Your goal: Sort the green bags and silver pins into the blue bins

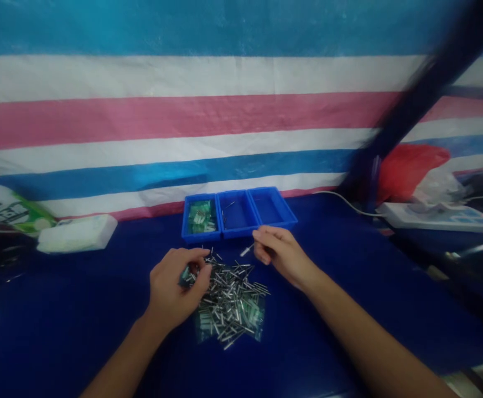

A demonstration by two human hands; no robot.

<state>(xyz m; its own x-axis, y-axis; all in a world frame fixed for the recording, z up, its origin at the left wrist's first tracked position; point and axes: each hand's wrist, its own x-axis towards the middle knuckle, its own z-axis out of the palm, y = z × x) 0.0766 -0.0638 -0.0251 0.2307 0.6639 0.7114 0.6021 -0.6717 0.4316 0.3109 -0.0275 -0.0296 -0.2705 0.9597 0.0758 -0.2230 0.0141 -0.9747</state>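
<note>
A heap of silver blind rivets [230,298] lies on the dark blue table, mixed with small clear packets [253,312] that have green-white contents. My left hand [177,284] rests at the heap's left edge, thumb and index finger apart and curved around nearby rivets. Its other fingers are partly hidden, with a greenish packet showing beneath the palm. To the right of the heap, my right hand [280,251] is closed in a pinch on one blind rivet [247,250], whose thicker pale end points left. That hand is just in front of the blue trays.
Three joined-looking blue trays stand behind the heap: the left tray [185,221] holds green packets, the middle tray [241,215] a few rivets, and the right tray [272,207] sits beside it. A tissue pack [79,235] lies left; a white power strip [436,215] and red bag [409,168] are right.
</note>
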